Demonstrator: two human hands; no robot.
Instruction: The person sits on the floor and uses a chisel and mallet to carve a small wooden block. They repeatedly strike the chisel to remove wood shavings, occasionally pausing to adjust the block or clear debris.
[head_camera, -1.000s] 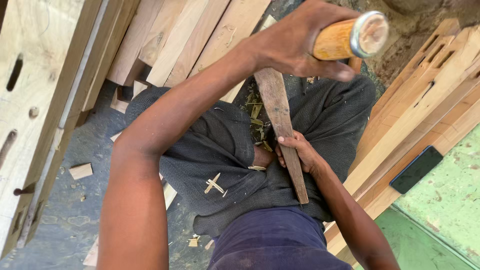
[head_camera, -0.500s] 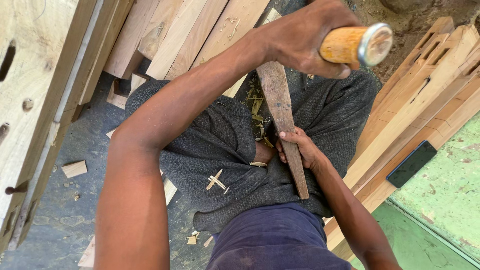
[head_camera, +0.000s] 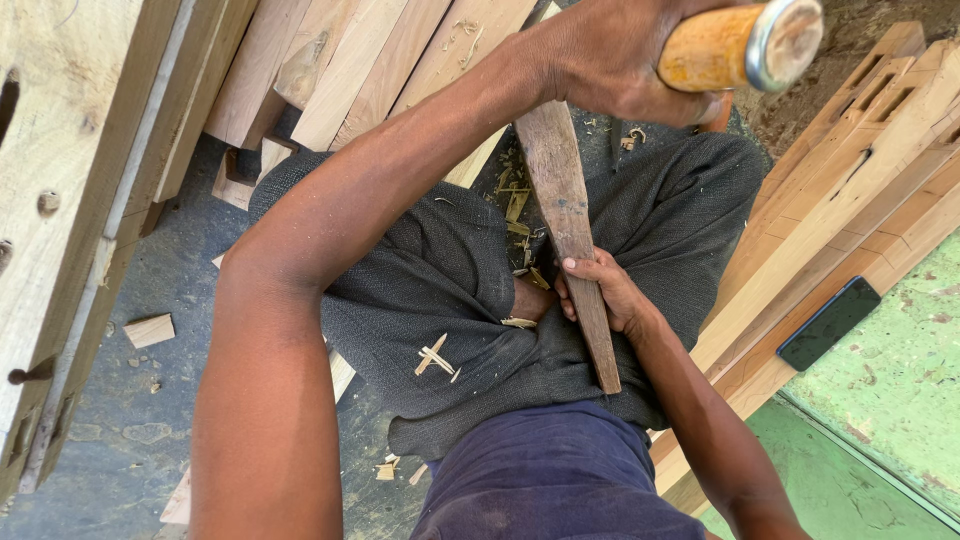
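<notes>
The left hand (head_camera: 620, 60) is clenched around a yellow wooden tool handle (head_camera: 735, 45) with a metal ferrule (likely a chisel; its blade is hidden behind the hand). The right hand (head_camera: 605, 295) is wrapped on a narrow dark wooden slat (head_camera: 570, 230), bracing it upright-tilted against the lap. The step in hand looks like paring the slat's upper end. The next cut calls for a firm brace below and a controlled push away from the right fingers. Shavings (head_camera: 435, 357) lie on the grey trousers (head_camera: 440, 290). Room is tight: mortised timbers (head_camera: 850, 170) crowd the right, planks (head_camera: 350, 60) the left, and a dark phone (head_camera: 828, 322) lies beside the timbers.
</notes>
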